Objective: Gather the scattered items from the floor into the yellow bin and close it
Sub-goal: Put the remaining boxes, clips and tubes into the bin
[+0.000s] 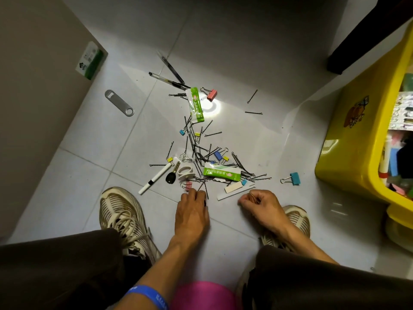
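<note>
Crouched over the floor [257, 52], picking pins one by one. Left hand [193, 211] down at the near edge of the hairpin pile [201, 153], grip pinching a single hairpin [202, 187] off the tile. Right hand [260, 203] curled, grip closed on collected pins (kept as a bundle, presumably to save trips). Yellow bin [348, 139] open at the right, near enough for dropping. Most clutter not yet gathered.

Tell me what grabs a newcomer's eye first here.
A tangle of thin black hairpins lies mid-floor on the pale tiles, mixed with colourful binder clips and two green sachets. The open yellow plastic bin glows at the right edge. Near the shoes, the left hand pinches hairpins.
</note>
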Demonstrator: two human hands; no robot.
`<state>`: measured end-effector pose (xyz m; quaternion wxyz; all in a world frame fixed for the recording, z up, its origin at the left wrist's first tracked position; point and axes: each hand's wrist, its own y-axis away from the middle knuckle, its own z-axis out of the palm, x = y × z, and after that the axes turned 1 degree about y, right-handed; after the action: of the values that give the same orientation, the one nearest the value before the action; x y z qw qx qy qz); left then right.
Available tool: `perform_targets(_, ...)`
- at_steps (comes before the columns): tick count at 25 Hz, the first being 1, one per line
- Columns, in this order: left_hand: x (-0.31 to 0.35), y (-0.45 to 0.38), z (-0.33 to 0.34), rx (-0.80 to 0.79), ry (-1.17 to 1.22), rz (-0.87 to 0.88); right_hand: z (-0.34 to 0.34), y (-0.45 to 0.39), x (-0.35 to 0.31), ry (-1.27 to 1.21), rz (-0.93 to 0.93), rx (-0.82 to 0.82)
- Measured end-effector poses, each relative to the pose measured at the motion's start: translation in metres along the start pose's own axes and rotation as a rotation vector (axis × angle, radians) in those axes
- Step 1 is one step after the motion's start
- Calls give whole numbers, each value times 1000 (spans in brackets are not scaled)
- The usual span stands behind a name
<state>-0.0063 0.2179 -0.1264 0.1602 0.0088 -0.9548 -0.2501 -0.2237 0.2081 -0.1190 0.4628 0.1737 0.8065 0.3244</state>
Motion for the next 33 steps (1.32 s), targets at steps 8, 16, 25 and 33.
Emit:
perform_targets(8,-16,-11,-3,-11,49,80,-13,-7,-9,139,-125,-154)
perform_targets(16,-35,-20,-52,337,683,-434,13,-26,-11,1069,-514,17)
perform_targets(25,-38,31,-13,-132,189,-462,38,-33,-8,1343,-657,299)
perform_targets(33,-22,16,-10,-190,206,-349,19,-36,-23,879,-359,90)
